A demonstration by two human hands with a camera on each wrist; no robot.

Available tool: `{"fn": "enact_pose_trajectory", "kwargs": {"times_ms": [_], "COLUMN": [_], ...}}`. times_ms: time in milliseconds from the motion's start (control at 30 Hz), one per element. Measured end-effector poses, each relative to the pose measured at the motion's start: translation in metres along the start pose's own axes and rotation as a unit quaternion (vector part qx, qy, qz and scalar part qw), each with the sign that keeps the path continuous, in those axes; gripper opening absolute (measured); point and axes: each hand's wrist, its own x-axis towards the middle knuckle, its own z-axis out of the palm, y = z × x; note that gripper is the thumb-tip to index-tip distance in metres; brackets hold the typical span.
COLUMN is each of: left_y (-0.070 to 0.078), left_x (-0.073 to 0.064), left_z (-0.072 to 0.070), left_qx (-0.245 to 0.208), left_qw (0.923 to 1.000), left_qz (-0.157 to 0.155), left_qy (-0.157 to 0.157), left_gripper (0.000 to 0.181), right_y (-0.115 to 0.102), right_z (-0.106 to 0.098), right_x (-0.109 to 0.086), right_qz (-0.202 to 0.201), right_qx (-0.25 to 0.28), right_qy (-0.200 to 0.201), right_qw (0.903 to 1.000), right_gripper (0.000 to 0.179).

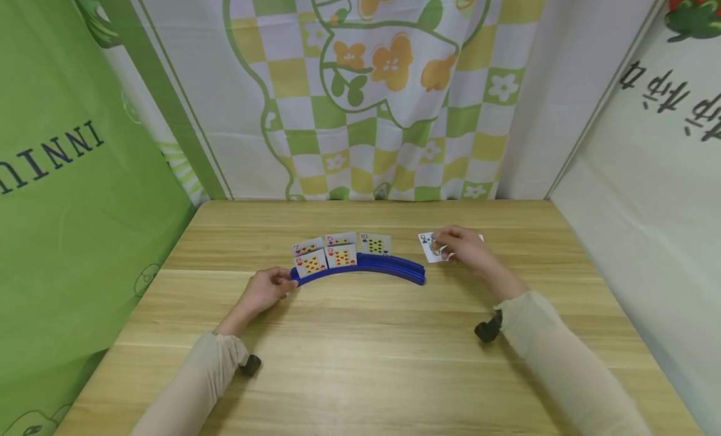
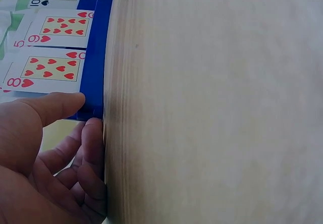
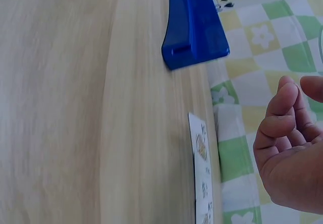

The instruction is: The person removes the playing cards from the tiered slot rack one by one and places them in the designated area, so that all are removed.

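My left hand point(image 1: 265, 291) holds the left end of a curved blue card holder point(image 1: 394, 265); in the left wrist view its thumb presses near the 8 while a finger touches the end. An 8 of hearts point(image 1: 311, 264) and a 9 of hearts point(image 1: 342, 257) stand in the front row. Behind them are a red 7 point(image 1: 306, 244), a red 5 point(image 1: 340, 238) and a 10 of spades point(image 1: 375, 244). My right hand point(image 1: 464, 248) hovers over face cards point(image 3: 202, 168) lying on the table. Thumb and fingertips of that hand are apart, with nothing visible between them.
The wooden table point(image 1: 360, 348) ends at a patterned curtain point(image 1: 388, 129) at the back. A green cloth point(image 1: 73, 192) hangs on the left and a white one point(image 1: 648, 192) on the right. The holder's right end lies just left of the flat cards.
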Motion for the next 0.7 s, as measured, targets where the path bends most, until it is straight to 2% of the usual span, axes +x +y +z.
{"fn": "enact_pose_trajectory", "kwargs": {"times_ms": [367, 700], "left_y": [-0.001, 0.0], "left_x": [0.0, 0.001], "left_z": [0.0, 0.0], "left_qx": [0.0, 0.012], "left_qw": [1.0, 0.9999], "left_qz": [-0.003, -0.001], "left_qy": [-0.002, 0.005], "left_gripper": [0.036, 0.036], "right_y": [-0.006, -0.012], "right_z": [0.019, 0.027], "right_x": [0.0, -0.004], "right_qz": [-0.003, -0.006], "right_qx": [0.013, 0.017], "right_qy": [-0.018, -0.031], "right_qw": [0.9997, 0.9993], "right_gripper": [0.025, 0.025]}}
